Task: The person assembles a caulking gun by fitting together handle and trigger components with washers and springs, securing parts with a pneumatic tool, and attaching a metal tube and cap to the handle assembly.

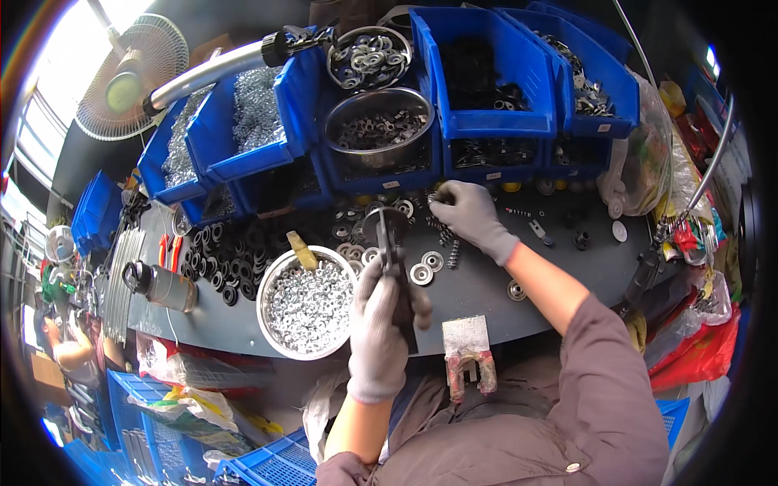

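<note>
My left hand [378,336], in a grey glove, is closed around a dark metal assembly [392,253] with a round disc at its upper end and a long shaft. It holds the part upright above the front of the bench. My right hand [472,215], also gloved, reaches to the back of the bench below the blue bins. Its fingers are curled together beside a small heap of coil springs [447,235]; whatever they pinch is hidden. Silvery ring-shaped discs [421,274] lie between the two hands.
A steel bowl [266,312] of small shiny parts stands left of my left hand. Blue bins [498,123] of hardware line the back. Black rings [212,255] and a bottle [172,287] lie further left. A metal block fixture [466,334] juts from the front edge.
</note>
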A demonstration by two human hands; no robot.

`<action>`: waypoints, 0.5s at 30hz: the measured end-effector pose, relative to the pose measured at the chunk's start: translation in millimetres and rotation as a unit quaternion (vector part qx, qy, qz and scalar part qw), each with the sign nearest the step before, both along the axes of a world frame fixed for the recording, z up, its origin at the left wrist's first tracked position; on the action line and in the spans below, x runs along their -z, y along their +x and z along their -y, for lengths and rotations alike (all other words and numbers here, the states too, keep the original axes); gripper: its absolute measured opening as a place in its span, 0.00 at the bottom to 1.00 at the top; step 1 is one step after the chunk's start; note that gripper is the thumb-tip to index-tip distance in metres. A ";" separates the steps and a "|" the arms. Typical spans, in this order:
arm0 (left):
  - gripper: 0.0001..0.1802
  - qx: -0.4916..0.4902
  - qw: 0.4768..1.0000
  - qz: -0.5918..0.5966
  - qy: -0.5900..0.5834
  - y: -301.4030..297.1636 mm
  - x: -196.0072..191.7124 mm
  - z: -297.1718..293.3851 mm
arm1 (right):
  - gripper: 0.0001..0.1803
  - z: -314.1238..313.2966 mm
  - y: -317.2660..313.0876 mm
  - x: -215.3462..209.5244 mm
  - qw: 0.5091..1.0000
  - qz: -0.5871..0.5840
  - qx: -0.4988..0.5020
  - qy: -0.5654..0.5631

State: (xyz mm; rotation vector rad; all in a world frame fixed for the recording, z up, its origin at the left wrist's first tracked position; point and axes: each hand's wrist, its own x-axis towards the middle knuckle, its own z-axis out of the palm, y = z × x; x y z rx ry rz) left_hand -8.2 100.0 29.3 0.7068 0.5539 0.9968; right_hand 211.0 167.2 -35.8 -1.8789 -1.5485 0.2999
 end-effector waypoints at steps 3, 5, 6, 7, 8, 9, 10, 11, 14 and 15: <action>0.16 -0.036 0.997 -0.062 0.013 30.5 10.5 -13.9 | 0.06 64.7 -24.9 -49.3 0.863 -0.497 -0.046 0.081; 0.15 -0.027 0.997 -0.065 0.018 41.7 16.8 -17.0 | 0.05 97.2 -39.8 -75.3 0.853 -0.510 -0.084 0.072; 0.16 -0.033 0.998 -0.046 0.036 50.2 20.1 -13.3 | 0.05 107.0 -45.6 -82.6 0.840 -0.523 -0.110 0.092; 0.16 -0.028 0.998 -0.047 0.041 55.7 20.2 -9.3 | 0.05 112.3 -44.6 -86.2 0.841 -0.523 -0.100 0.097; 0.16 -0.023 0.998 -0.046 0.045 61.9 21.2 -6.6 | 0.06 114.7 -40.3 -88.6 0.842 -0.528 -0.086 0.074; 0.17 -0.012 0.998 -0.048 0.049 66.5 19.7 -2.2 | 0.06 118.7 -35.6 -89.2 0.841 -0.533 -0.073 0.051; 0.17 -0.003 0.998 -0.049 0.048 70.5 19.8 0.7 | 0.06 123.6 -31.4 -86.7 0.841 -0.534 -0.064 0.054; 0.17 0.006 0.995 -0.079 0.062 73.1 19.8 2.5 | 0.05 126.8 -28.0 -82.7 0.844 -0.530 -0.054 0.061; 0.18 0.018 0.988 -0.128 0.084 77.6 17.5 7.3 | 0.05 134.2 -22.5 -78.6 0.839 -0.537 -0.042 0.074; 0.19 0.017 0.986 -0.135 0.094 79.5 17.0 6.7 | 0.05 135.6 -21.7 -78.4 0.832 -0.547 -0.043 0.079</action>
